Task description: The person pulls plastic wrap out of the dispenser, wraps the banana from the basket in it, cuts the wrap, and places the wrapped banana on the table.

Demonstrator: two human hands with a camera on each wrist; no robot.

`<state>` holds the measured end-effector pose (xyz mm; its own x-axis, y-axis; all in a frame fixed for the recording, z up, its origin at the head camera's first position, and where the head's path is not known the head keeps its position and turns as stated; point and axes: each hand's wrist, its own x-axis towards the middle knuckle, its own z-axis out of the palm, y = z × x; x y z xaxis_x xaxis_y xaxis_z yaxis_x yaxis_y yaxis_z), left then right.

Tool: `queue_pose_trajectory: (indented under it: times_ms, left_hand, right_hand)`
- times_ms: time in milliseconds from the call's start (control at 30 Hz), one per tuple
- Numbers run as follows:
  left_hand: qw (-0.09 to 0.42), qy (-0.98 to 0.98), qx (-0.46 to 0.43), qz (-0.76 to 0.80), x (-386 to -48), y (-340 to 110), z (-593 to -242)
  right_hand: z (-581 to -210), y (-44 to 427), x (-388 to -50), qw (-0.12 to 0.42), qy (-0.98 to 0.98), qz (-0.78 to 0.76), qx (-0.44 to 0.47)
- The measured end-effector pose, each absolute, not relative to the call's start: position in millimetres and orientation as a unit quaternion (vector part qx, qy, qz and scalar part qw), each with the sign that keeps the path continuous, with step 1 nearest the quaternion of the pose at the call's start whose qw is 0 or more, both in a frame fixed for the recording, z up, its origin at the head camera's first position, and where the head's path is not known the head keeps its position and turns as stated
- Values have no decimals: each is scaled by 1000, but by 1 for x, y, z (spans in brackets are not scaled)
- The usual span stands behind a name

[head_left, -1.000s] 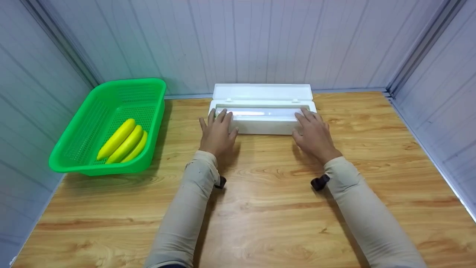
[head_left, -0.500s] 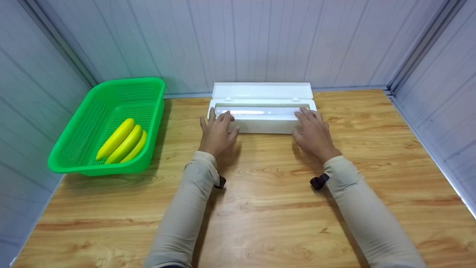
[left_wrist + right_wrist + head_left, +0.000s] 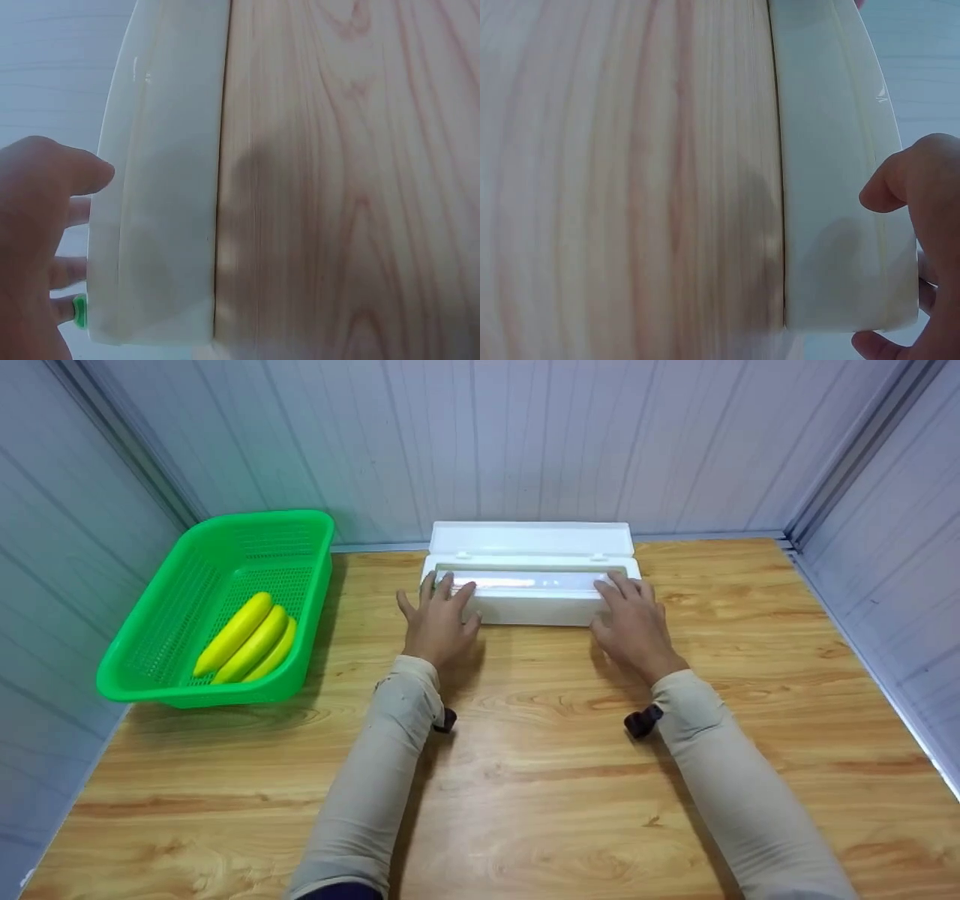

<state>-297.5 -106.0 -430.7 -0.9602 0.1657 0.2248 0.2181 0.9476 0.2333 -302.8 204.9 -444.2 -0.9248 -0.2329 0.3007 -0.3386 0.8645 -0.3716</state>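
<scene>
A long white box stands near the back wall with its lid swung up. A strip of clear, shiny film lies across its opening; it looks like a cling film dispenser. My left hand touches the box's left end, fingers spread over the film and front edge, thumb low at the front. At the right end rests my right hand, its fingers on the top and its thumb by the front face. In the left wrist view a small green piece shows at a fingertip beside the box.
A green plastic basket with three bananas in it stands on the left of the wooden table. Pale panel walls close in the back and sides.
The fingers of my left hand have spread and straightened a little over the film. My right hand and the box have hardly moved; the head view has shifted slightly.
</scene>
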Motion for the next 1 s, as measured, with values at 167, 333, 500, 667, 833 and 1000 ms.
queue_pose_trajectory:
  times_ms: [167,333,500,667,833,1000]
  left_hand:
    - [90,-986,-90,-107,-303,-104,-432]
    - [88,-988,-85,-93,-307,-102,-432]
    - [93,-987,-87,-102,-308,-100,-432]
    - [99,-981,-88,-145,-307,-98,-431]
    - [105,-981,-87,-139,-307,-98,-433]
    - [108,-984,-87,-114,-307,-98,-435]
  right_hand:
    - [-445,204,-304,116,-959,212,146]
    - [-446,204,-305,121,-960,210,141]
    - [-446,203,-305,129,-959,210,140]
    - [-448,203,-304,145,-955,218,137]
    - [-450,204,-304,149,-953,221,147]
    - [-449,205,-304,142,-954,217,151]
